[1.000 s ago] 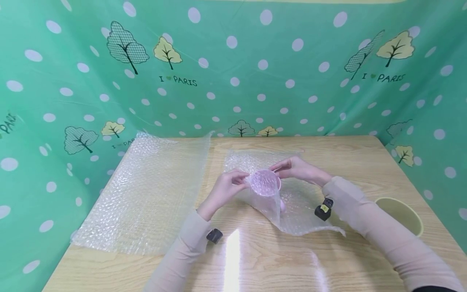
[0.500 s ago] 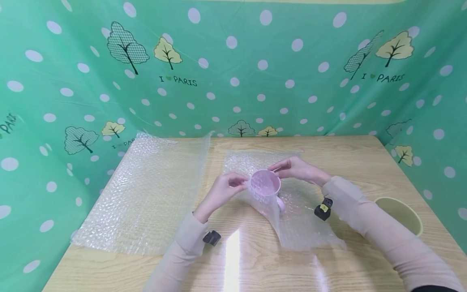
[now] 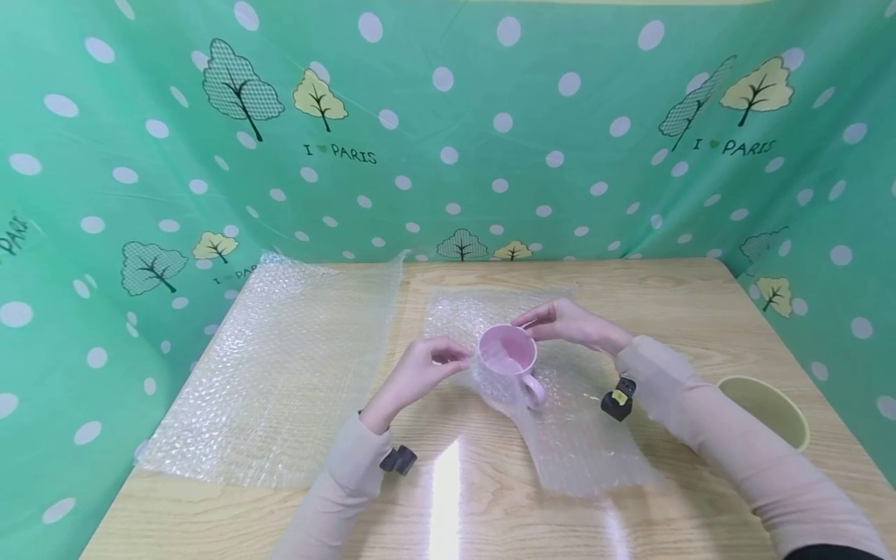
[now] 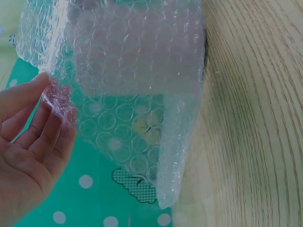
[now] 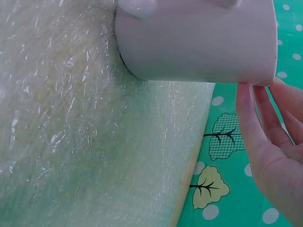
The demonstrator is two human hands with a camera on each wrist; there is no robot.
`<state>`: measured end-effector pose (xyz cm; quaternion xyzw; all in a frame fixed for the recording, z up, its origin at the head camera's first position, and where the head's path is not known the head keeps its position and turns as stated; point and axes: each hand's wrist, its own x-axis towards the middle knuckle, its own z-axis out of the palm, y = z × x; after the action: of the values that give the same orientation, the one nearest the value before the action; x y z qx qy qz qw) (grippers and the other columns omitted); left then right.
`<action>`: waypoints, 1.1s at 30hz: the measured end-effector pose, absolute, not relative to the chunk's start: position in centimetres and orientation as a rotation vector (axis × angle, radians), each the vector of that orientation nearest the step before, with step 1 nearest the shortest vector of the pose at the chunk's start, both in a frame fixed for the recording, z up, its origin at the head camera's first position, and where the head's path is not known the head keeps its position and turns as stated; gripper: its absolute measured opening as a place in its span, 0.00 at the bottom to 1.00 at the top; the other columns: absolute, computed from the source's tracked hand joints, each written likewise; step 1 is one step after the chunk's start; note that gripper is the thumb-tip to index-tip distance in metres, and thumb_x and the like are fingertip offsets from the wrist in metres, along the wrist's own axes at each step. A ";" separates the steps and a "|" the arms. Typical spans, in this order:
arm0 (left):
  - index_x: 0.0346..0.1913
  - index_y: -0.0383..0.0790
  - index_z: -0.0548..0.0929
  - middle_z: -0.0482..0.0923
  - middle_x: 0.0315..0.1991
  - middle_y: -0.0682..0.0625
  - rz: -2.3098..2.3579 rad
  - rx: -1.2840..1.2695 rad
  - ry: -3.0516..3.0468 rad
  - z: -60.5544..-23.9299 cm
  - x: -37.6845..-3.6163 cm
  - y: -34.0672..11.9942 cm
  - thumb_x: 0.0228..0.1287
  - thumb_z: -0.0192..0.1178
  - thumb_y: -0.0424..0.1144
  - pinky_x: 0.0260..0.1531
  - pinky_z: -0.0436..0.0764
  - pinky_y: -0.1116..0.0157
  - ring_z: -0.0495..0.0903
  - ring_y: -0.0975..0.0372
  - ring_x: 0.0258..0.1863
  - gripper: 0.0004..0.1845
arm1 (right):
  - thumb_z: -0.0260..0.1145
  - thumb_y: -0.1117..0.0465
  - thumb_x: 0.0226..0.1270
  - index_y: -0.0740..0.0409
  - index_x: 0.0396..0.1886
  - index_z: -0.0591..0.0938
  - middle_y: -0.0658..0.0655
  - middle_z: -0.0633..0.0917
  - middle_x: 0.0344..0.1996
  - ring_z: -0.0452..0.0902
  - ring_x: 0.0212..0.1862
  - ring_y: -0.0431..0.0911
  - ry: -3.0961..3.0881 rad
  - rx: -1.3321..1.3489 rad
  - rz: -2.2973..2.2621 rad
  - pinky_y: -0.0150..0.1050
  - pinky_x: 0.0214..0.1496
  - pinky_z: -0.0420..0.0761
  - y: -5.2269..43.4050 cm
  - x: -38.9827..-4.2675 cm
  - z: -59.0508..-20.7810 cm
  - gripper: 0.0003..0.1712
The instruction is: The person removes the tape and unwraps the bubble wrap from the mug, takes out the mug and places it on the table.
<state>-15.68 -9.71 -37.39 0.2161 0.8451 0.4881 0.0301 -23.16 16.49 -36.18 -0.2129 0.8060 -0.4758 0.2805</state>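
A pink mug [image 3: 507, 362] stands upright on a small bubble wrap sheet [image 3: 581, 443] at the table's middle, its handle [image 3: 535, 391] towards me. My left hand [image 3: 418, 373] pinches a lifted edge of that bubble wrap [image 4: 137, 90] against the mug's left side. The fingertips [image 4: 54, 101] hold the sheet's crumpled corner. From the far right, my right hand [image 3: 563, 323] pinches the mug's rim. In the right wrist view its fingers [image 5: 258, 127] lie along the rim of the mug [image 5: 199, 42], which rests on the bubble wrap [image 5: 80, 142]. The mug's mouth is uncovered.
A larger bubble wrap sheet [image 3: 280, 365] lies flat on the left of the wooden table [image 3: 700, 295]. A pale green cup [image 3: 766, 408] sits near the right edge. Green dotted cloth [image 3: 448, 132] walls the table on three sides.
The bubble wrap that lay over the mug's mouth has slid down to its left side, leaving the mouth bare. My left hand has drawn slightly left and down.
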 end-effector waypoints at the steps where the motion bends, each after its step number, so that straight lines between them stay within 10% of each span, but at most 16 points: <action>1: 0.38 0.35 0.82 0.81 0.34 0.48 1.502 0.676 2.600 -37.4 -15.7 -9.8 0.52 0.62 0.33 0.37 0.78 0.71 0.78 0.62 0.33 0.09 | 0.62 0.61 0.57 0.64 0.51 0.75 0.62 0.78 0.49 0.71 0.53 0.54 2.158 -0.566 -1.278 0.52 0.57 0.67 16.5 -23.1 -36.2 0.21; 33: 0.34 0.35 0.82 0.81 0.32 0.48 1.314 0.786 2.479 -36.4 -13.7 -11.7 0.53 0.60 0.31 0.39 0.78 0.69 0.78 0.64 0.32 0.05 | 0.60 0.63 0.58 0.65 0.52 0.74 0.63 0.76 0.51 0.72 0.52 0.54 2.129 -0.562 -1.298 0.48 0.56 0.70 16.5 -23.1 -36.2 0.21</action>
<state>-13.69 -11.72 -36.41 0.2680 0.8453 0.4481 0.1137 -23.05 16.51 -36.19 -0.2104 0.7974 -0.4862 0.2888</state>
